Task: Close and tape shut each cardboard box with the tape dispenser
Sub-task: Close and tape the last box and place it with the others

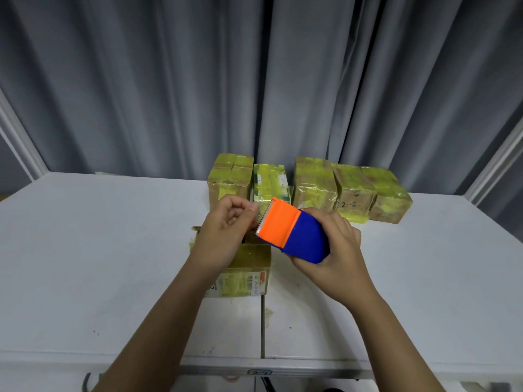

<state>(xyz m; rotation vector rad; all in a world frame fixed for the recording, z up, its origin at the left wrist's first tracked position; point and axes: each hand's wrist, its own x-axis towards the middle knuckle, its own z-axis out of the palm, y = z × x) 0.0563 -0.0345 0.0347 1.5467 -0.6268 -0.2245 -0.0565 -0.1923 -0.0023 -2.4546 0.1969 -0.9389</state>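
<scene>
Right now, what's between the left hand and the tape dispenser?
In the head view, nothing solid: the left hand pinches beside the tape dispenser blade; any tape there is too faint to tell.

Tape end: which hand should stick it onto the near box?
Left. The left hand already pinches at the dispenser's blade, right above the near box; the right hand grips the dispenser body.

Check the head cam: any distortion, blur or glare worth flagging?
Head view: wide-angle bowing bends the table edges and side posts; left hand fingertips slightly soft beside the tape dispenser; mild sheen on the taped boxes; lighting even, shadows faint.
</scene>
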